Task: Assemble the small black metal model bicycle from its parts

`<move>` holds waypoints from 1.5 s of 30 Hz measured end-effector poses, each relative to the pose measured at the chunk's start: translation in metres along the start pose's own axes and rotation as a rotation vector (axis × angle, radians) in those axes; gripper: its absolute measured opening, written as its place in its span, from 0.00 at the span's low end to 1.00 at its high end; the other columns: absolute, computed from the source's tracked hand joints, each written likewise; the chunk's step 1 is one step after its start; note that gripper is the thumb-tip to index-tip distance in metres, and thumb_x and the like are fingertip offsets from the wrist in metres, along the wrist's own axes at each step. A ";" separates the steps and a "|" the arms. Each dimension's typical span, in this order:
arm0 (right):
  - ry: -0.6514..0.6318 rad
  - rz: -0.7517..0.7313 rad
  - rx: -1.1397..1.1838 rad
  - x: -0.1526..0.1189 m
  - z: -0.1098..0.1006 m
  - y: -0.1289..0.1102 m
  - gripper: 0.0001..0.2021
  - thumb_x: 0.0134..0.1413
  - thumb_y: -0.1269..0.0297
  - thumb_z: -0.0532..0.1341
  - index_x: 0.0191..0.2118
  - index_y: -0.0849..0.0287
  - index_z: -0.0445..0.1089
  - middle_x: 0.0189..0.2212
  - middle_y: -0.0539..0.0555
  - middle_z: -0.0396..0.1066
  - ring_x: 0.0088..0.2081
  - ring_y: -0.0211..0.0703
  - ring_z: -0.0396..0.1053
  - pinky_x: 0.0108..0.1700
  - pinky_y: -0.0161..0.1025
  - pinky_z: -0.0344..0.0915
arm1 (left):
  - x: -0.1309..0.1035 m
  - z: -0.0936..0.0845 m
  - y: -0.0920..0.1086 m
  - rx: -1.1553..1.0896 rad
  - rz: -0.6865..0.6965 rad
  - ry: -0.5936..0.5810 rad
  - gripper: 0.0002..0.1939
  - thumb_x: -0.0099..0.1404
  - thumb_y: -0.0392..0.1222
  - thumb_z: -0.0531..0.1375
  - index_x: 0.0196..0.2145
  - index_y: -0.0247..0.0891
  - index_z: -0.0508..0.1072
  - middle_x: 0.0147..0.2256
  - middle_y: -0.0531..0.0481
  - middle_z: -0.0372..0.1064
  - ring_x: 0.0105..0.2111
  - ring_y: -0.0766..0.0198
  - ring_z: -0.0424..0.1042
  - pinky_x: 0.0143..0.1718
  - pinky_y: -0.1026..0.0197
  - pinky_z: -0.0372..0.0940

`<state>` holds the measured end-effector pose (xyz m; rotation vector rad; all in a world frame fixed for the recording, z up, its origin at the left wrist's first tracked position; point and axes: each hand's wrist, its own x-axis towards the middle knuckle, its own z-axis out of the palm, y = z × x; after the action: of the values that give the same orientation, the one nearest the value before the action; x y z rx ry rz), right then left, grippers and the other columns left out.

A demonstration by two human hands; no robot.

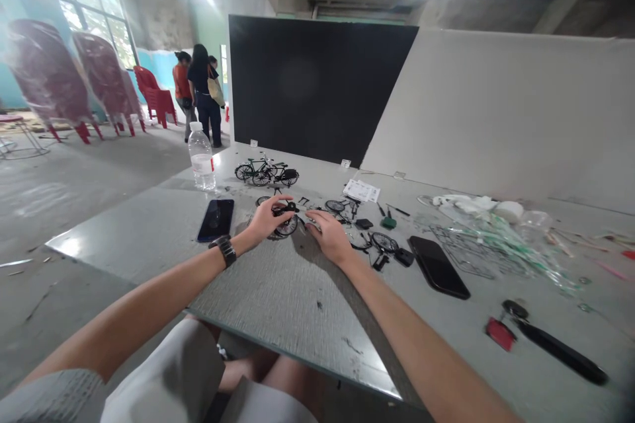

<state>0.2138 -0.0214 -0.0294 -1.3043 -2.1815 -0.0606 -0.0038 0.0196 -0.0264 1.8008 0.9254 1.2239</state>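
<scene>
Over the table [248, 297], past its near edge, I see the left hand [262, 220] pinch a bike [286, 227] and the right hand [328, 236] half curled, though I can't tell its hold.

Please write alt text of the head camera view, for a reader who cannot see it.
A person's bare left hand holds a small dark model bicycle part with a spoked wheel; the bare right hand is close beside it, above a glossy grey table. A clear plastic bottle stands behind.
</scene>
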 end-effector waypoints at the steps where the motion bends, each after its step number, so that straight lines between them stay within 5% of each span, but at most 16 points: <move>1: 0.039 0.002 0.037 0.000 0.001 0.001 0.20 0.71 0.58 0.50 0.55 0.59 0.74 0.53 0.62 0.75 0.56 0.54 0.71 0.59 0.51 0.65 | 0.000 0.000 0.000 0.019 0.016 -0.009 0.22 0.64 0.44 0.66 0.54 0.38 0.74 0.47 0.40 0.75 0.41 0.58 0.76 0.38 0.60 0.74; 8: 0.153 -0.004 0.093 -0.003 -0.002 -0.006 0.19 0.72 0.56 0.50 0.50 0.56 0.76 0.45 0.59 0.77 0.50 0.53 0.73 0.54 0.47 0.68 | -0.001 0.000 0.002 0.044 0.079 -0.057 0.23 0.64 0.44 0.66 0.56 0.41 0.73 0.49 0.43 0.75 0.51 0.55 0.74 0.47 0.56 0.72; 18: 0.225 0.021 0.150 -0.004 -0.007 -0.018 0.20 0.73 0.55 0.47 0.48 0.56 0.75 0.43 0.60 0.74 0.47 0.51 0.72 0.51 0.45 0.68 | -0.002 0.003 -0.001 -0.032 0.073 -0.084 0.23 0.60 0.45 0.68 0.51 0.40 0.68 0.40 0.47 0.75 0.43 0.58 0.77 0.34 0.64 0.71; 32: 0.345 0.151 0.373 -0.007 0.003 -0.028 0.18 0.68 0.49 0.54 0.46 0.57 0.72 0.42 0.59 0.78 0.42 0.49 0.76 0.47 0.46 0.72 | -0.007 0.005 0.007 -0.028 0.083 -0.165 0.26 0.61 0.41 0.67 0.55 0.38 0.69 0.42 0.44 0.79 0.41 0.57 0.79 0.38 0.61 0.71; 45: 0.362 0.151 0.353 -0.007 0.000 -0.034 0.17 0.68 0.48 0.55 0.44 0.57 0.71 0.38 0.57 0.77 0.36 0.46 0.75 0.41 0.42 0.72 | -0.009 0.008 0.012 0.045 0.128 -0.182 0.25 0.61 0.39 0.66 0.55 0.40 0.69 0.42 0.46 0.79 0.44 0.56 0.79 0.44 0.58 0.70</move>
<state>0.1888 -0.0446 -0.0248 -1.1488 -1.6935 0.1334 0.0035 0.0047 -0.0214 1.9967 0.7498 1.1017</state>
